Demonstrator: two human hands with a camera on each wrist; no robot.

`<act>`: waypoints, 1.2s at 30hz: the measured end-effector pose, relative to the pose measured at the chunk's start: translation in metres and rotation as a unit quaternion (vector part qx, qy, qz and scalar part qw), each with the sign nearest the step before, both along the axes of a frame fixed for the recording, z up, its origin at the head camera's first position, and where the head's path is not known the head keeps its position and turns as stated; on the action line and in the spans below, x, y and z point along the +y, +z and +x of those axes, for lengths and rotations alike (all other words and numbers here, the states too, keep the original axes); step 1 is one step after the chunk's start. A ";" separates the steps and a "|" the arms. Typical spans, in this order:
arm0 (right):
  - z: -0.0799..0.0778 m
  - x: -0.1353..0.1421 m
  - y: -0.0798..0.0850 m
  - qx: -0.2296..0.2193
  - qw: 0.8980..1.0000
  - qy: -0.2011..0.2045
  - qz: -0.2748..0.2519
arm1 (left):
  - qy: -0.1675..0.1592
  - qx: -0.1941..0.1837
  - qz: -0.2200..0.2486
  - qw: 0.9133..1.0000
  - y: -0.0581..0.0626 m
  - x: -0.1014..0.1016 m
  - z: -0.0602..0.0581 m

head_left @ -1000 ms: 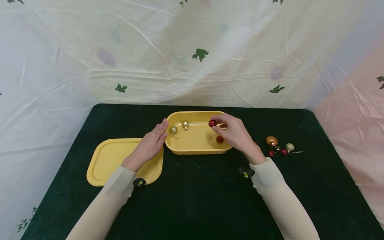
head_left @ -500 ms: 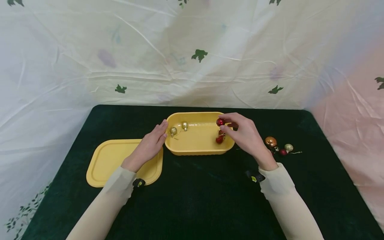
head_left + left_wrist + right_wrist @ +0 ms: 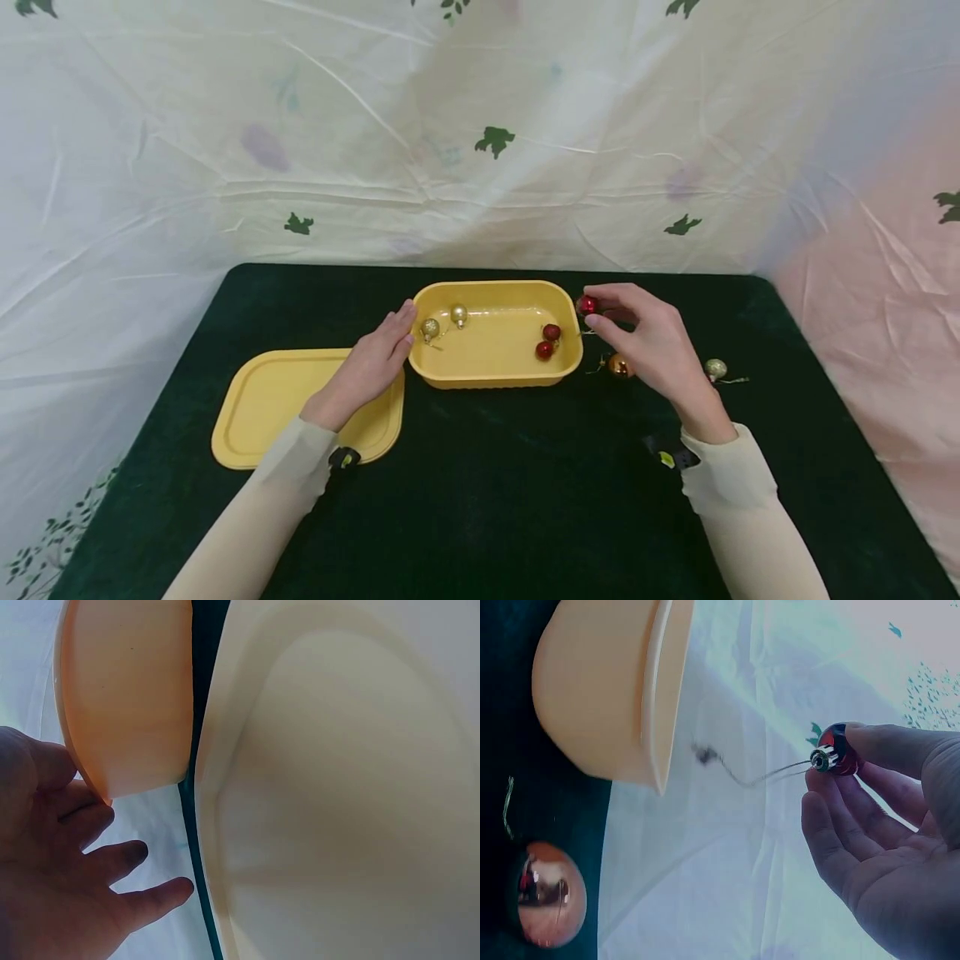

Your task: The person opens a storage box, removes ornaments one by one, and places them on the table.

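Between the thumb and fingers of my right hand (image 3: 652, 342) is a small shiny red bauble (image 3: 587, 306), held just beyond the right end of the yellow box (image 3: 491, 358). Its metal cap and trailing string (image 3: 754, 782) show in the right wrist view. My left hand (image 3: 367, 362) is at the box's left end with fingers extended, fingertips at the rim (image 3: 90, 787). Inside the box, two red baubles (image 3: 547, 342) lie at the right. A glittery gold bauble (image 3: 430, 328) and a smooth gold bauble (image 3: 458, 314) lie at the left.
A yellow lid (image 3: 277, 408) lies flat left of the box, partly under my left forearm. An orange-copper bauble (image 3: 619, 365) sits by my right hand. Further right is a pale glittery bauble (image 3: 716, 369) with a string. Dark green cloth (image 3: 480, 500) covers the table.
My right hand has moved right with the red bauble, from over the box to past its right end. The two red baubles in the box are now uncovered. My left hand stays put.
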State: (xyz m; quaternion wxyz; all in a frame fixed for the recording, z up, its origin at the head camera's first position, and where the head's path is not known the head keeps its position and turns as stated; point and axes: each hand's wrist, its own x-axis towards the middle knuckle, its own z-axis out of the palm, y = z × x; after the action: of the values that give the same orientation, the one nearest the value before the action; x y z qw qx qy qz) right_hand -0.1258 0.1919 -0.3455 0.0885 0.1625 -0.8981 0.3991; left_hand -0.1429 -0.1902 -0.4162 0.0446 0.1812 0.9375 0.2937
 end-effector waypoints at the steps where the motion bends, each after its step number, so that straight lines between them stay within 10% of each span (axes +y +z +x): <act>1: 0.001 0.002 0.000 0.000 1.000 -0.003 0.000 | 0.000 0.000 0.001 1.000 0.000 0.000 0.000; 36: 0.039 0.095 -0.006 0.029 0.992 -0.120 0.031 | 0.006 -0.008 0.006 1.000 0.001 -0.003 0.003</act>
State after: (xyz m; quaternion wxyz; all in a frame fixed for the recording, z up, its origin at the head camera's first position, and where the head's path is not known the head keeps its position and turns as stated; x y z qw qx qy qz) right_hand -0.0872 0.2871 -0.3512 0.1560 0.0680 -0.9203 0.3523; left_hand -0.1398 -0.1931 -0.4150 0.0493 0.1737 0.9364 0.3009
